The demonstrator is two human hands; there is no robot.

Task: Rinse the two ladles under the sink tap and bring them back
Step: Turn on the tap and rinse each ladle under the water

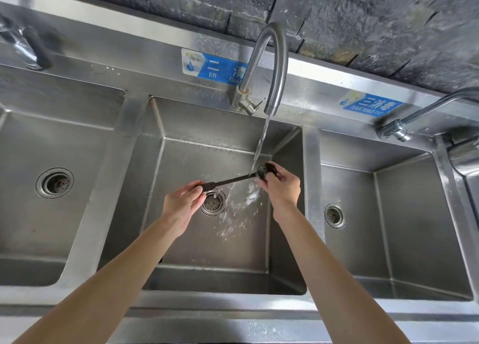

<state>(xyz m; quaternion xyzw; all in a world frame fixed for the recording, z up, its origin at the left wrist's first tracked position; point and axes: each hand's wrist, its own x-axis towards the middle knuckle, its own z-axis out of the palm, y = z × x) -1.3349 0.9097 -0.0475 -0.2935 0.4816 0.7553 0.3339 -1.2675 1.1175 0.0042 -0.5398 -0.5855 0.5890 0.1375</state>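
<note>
A: I'm seeing open room across the left half of the middle basin [181,125]; only the drain [213,202] is sitting on its floor.

B: And on the right?

A: The tap spout [272,66] is arching overhead, and its water stream [261,141] is falling just beside the right wall. The ladle [233,180] is spanning the gap between both hands, blocking passage there.

- Black ladle [234,180]: we see only one. Slotted/perforated bowl, long thin handle w/ textured grip end.
- Pose: approx. horizontal, bowl end slightly higher (on our right), over the middle sink basin [181,146].
- State: tap [269,66] stream hits it where the bowl meets the handle; water splashes below.
</note>
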